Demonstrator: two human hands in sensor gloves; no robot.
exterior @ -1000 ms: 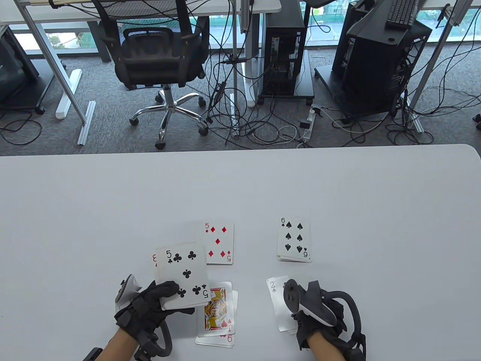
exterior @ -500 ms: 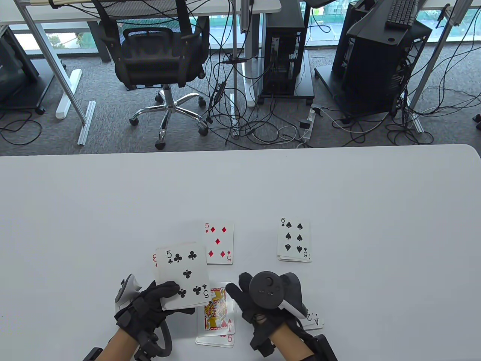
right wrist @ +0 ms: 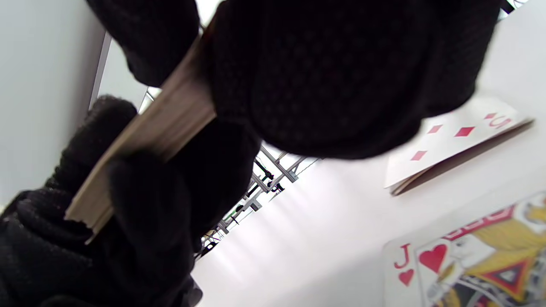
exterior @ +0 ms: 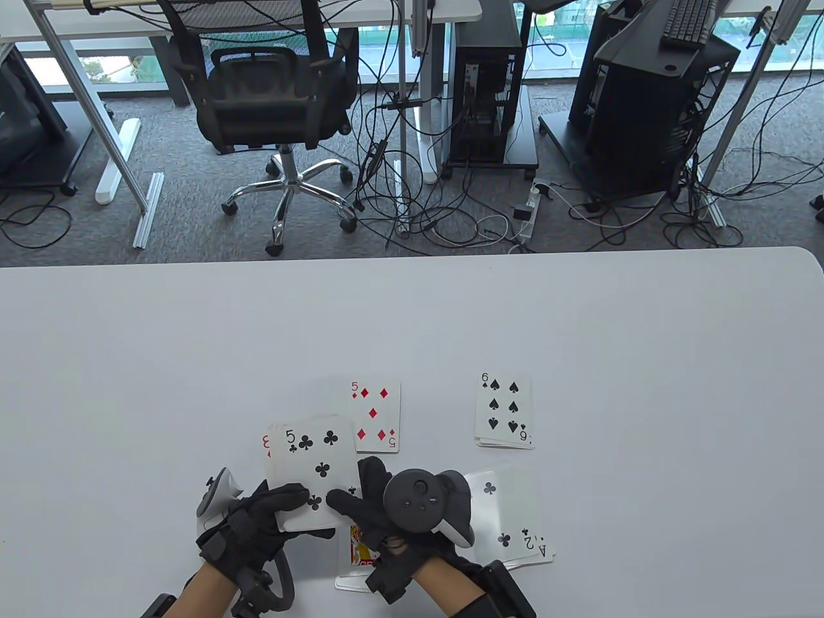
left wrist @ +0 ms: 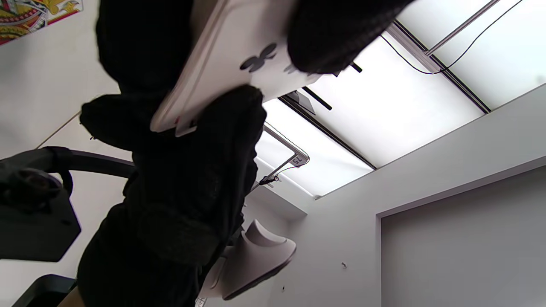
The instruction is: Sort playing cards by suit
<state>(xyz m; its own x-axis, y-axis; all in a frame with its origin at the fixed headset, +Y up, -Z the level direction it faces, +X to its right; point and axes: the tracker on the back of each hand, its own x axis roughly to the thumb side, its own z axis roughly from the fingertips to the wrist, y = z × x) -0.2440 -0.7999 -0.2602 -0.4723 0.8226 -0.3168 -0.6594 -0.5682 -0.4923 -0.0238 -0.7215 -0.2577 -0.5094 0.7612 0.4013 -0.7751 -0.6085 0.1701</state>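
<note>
Right hand [exterior: 373, 508] has crossed left onto the deck [exterior: 313, 473]; fingers pinch its top card. Four piles lie on the table [exterior: 579, 322]. Left hand [exterior: 257, 524] grips the deck from below.

1. We read "5" with club pips on the top card of the held deck [exterior: 318, 467], gripped in the left hand [exterior: 257, 528]; the right hand's fingers [exterior: 351, 502] cover its near right corner.
2. Behind that deck a card edge [exterior: 265, 444] shows a red mark, too hidden for us to read.
3. Just beyond the fingers we read "5" on the five of diamonds [exterior: 375, 417], once upright, once inverted.
4. Farther right, "6" stands on the six of spades [exterior: 505, 410].
5. Right of the right hand, "2" and "A" sit inverted on the club cards [exterior: 515, 521].
6. Under the fingers, "J" marks the jack of hearts [right wrist: 469, 256].
7. A small tag [left wrist: 300, 159] overhead reads "75".
</note>
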